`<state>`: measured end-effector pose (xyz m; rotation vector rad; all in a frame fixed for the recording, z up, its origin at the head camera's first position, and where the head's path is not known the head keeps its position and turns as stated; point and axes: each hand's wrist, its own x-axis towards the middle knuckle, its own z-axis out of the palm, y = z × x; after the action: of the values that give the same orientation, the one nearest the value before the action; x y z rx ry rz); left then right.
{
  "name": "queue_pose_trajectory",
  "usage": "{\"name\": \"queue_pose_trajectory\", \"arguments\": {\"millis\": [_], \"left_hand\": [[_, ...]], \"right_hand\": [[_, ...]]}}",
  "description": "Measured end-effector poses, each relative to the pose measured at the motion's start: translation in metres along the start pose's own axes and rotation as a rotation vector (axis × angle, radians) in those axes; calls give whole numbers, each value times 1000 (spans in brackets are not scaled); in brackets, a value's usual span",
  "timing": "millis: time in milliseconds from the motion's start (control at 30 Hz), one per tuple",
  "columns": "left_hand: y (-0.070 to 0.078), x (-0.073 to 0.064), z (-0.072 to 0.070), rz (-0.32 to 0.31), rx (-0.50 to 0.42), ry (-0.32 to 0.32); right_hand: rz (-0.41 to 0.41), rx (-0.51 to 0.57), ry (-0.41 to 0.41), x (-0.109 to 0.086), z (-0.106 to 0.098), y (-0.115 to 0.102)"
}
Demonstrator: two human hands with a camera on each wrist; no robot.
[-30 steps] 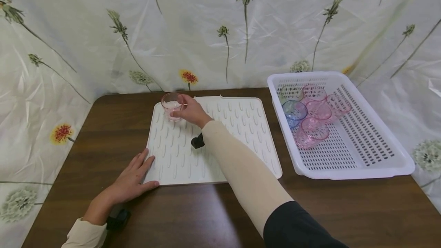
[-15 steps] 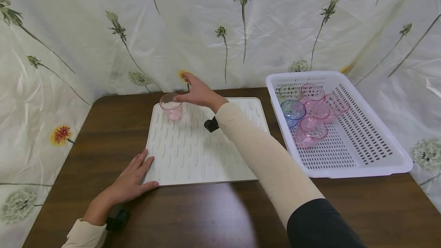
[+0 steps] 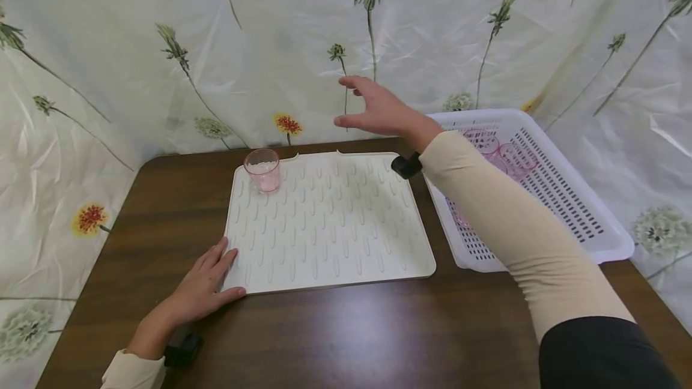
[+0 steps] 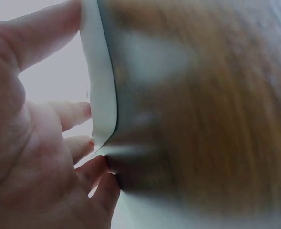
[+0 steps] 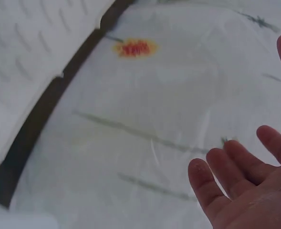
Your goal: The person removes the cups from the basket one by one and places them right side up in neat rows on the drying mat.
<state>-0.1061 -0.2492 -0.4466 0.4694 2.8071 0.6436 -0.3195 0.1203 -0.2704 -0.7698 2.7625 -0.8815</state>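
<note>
A clear pink cup [image 3: 263,171] stands upright at the far left corner of the white ridged mat [image 3: 330,227]. My left hand [image 3: 201,286] rests at the mat's near left corner, fingers spread and touching its edge; the left wrist view shows its fingertips along the mat's rim [image 4: 102,81]. In the air behind the mat's right side is my right hand [image 3: 378,107], thumb and fingers apart, holding nothing. In the right wrist view its fingers [image 5: 226,179] are relaxed and apart from everything. Pink cups [image 3: 518,161] lie in the white basket [image 3: 605,251], partly hidden behind my right sleeve.
The perforated basket stands on the right of the brown wooden table [image 3: 324,341]. A flower-patterned sheet [image 3: 259,47] hangs directly behind the table's back edge. My right forearm [image 3: 503,221] crosses over the basket.
My right hand has let go of the pink cup, then risen and swung right toward the basket. The cup stays on the mat. My left hand has kept its place.
</note>
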Motion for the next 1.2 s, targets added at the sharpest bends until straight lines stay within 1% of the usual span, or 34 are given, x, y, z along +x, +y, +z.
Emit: {"name": "queue_pose_trajectory", "arguments": {"millis": [200, 333, 433, 600, 767, 933, 1067, 1133, 1200], "left_hand": [[2, 0, 0, -4, 7, 3], [4, -1, -1, -8, 14, 0], [5, -1, -2, -11, 22, -2], [6, -1, -2, -23, 25, -13], [6, -2, 0, -40, 25, -26], [5, -2, 2, -35, 22, -18], [5, -2, 2, -26, 24, -10], [5, -2, 2, -27, 20, -11], [5, -2, 2, -30, 16, -13]], "right_hand": [[21, -32, 38, -44, -45, 21], [55, -29, 73, -71, -66, 38], [105, -34, 93, -89, -78, 54], [179, -49, 131, -116, -92, 82], [274, -24, 182, -147, -110, 111], [373, -4, 260, -180, -126, 140], [433, 0, 284, -200, -130, 156], [447, -7, 280, -205, -130, 162], [442, -14, 274, -208, -128, 166]]}}
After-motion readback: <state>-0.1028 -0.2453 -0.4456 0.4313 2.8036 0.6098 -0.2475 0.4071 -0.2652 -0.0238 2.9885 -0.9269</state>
